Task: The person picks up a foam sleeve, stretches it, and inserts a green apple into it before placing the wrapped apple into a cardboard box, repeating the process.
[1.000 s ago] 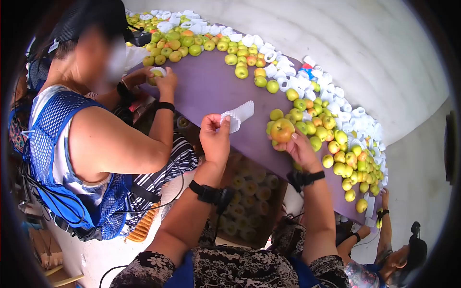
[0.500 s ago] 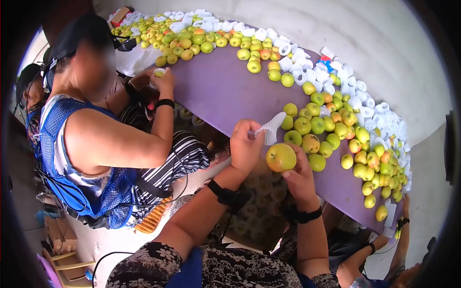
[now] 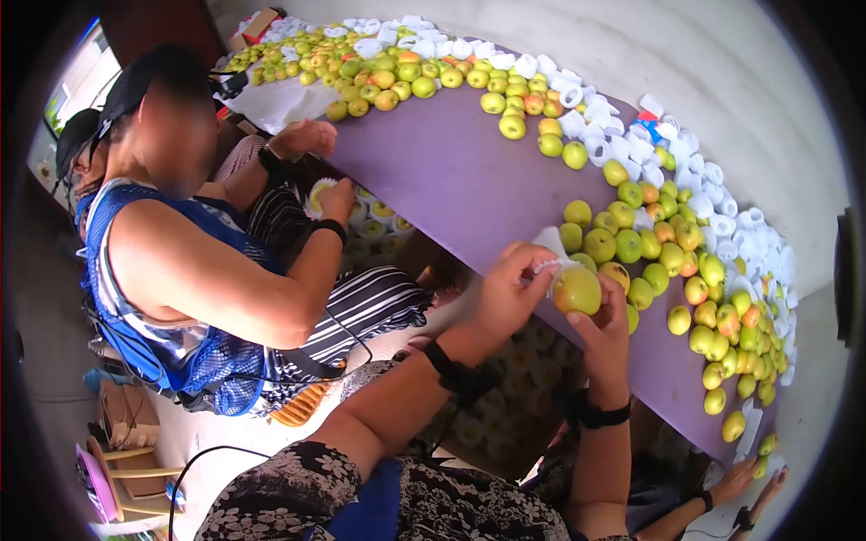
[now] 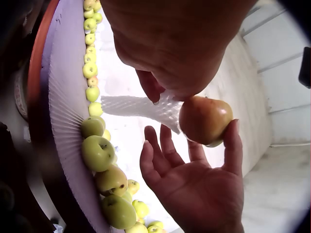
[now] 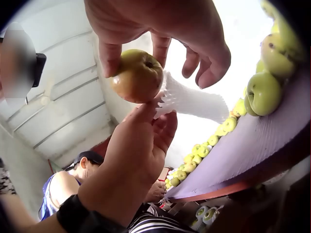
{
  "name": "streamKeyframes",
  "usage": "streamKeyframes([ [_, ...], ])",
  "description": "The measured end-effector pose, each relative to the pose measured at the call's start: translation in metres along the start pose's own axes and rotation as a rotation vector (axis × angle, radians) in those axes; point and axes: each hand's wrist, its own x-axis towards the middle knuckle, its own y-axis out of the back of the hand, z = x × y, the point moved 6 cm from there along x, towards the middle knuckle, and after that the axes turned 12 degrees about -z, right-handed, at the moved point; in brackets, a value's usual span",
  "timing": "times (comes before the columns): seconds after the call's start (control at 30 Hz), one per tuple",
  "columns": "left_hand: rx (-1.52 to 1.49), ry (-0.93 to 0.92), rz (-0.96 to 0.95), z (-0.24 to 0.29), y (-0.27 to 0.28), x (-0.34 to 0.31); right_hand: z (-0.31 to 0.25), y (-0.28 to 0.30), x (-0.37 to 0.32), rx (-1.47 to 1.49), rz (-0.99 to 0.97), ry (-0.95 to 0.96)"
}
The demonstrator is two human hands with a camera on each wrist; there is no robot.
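Fingers [image 3: 526, 259] of the left hand [image 3: 503, 298] are closed on a foam net [image 4: 131, 106], the right hand's [image 3: 606, 347] round an apple [image 3: 577, 290], largely uncovered; other bare apples [image 3: 600, 245] are spread on the surface [image 3: 433, 162].

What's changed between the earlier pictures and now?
The left hand and right hand came together, bringing the foam sleeve to the bare apple. Another person's one hand released a sleeved apple; their other hand lowered it. Unchanged: left pinches sleeve, right holds apple.
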Motion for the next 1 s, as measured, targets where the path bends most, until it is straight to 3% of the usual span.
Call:
streamKeyframes([
  [0.1, -0.194, 0.041, -0.022, -0.010, -0.002, -0.003, 0.009, -0.003, 0.002, -0.100, 0.008, -0.012],
  [0.23, -0.123, 0.004, -0.088, 0.003, 0.004, -0.001, 0.002, -0.013, 0.004, -0.197, 0.028, 0.135],
  [0.33, 0.090, -0.206, -0.137, 0.022, 0.006, -0.002, -0.016, -0.018, 0.006, -0.536, -0.001, 0.080],
  [0.43, 0.328, -0.388, -0.209, 0.040, 0.000, -0.006, 0.000, -0.005, 0.006, -0.531, 0.050, 0.111],
  [0.53, 0.267, -0.350, -0.293, 0.046, -0.006, -0.010, 0.007, 0.000, 0.004, -0.392, 0.081, 0.117],
  [0.63, -0.097, -0.083, -0.109, 0.016, 0.003, -0.019, -0.003, -0.002, 0.003, -0.275, 0.091, 0.080],
  [0.73, -0.616, 0.173, -0.102, -0.019, -0.023, -0.020, -0.003, -0.009, 0.000, -0.233, 0.081, 0.041],
  [0.77, -0.612, 0.299, -0.271, -0.026, -0.033, -0.025, -0.001, -0.010, -0.001, -0.225, 0.079, 0.032],
  [0.87, -1.040, 0.461, -0.359, -0.022, -0.056, -0.031, 0.001, -0.009, -0.003, -0.353, 0.093, 0.031],
  [1.0, -1.053, 0.363, -0.465, -0.001, -0.047, -0.019, -0.013, -0.014, -0.001, -0.415, -0.056, 0.185],
])
